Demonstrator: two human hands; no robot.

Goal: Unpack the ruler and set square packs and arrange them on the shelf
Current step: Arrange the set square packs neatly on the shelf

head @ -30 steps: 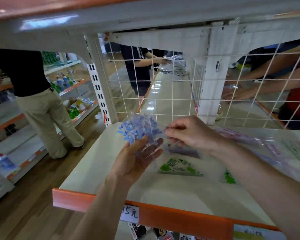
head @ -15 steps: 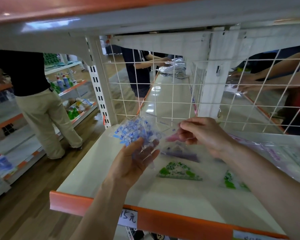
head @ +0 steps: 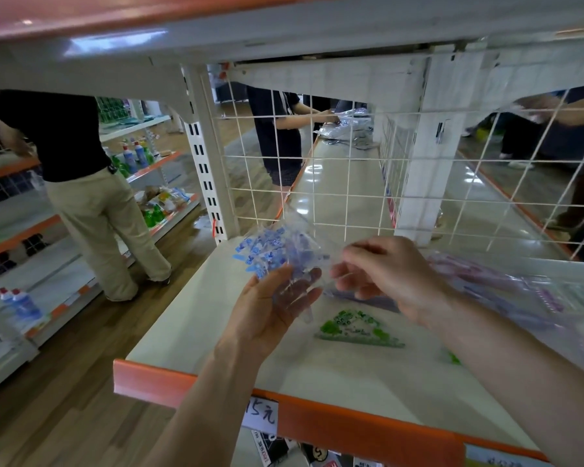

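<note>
Head view of the shelf (head: 196,335) where I am working. My left hand (head: 270,308) is raised palm up over the shelf's left half, closer to the back edge than the front. Its fingers are curled under a clear pack printed in blue (head: 273,247) and the thumb lies on top, so this hand grasps the pack and holds it clear of the shelf. My right hand (head: 385,274) is just beside it, fingers bent, with the fingertips at the pack's right edge; motion blur hides whether they pinch the wrapper, so I cannot tell.

On the shelf:
- A green set square pack (head: 358,326) lies flat near the middle, below my right wrist.
- A purple pack (head: 361,296) lies behind it, partly covered by my right hand.
- A large clear bag (head: 520,291) with purple-printed contents lies along the right side, towards the back edge.

A handwritten price tag (head: 262,412) sits on the orange strip (head: 368,429) along the front edge. A white wire grid (head: 317,170) closes off the back edge.

A person in a black top and beige trousers (head: 81,163) stands in the aisle to the left, facing another rack that holds bottles (head: 134,156)
</note>
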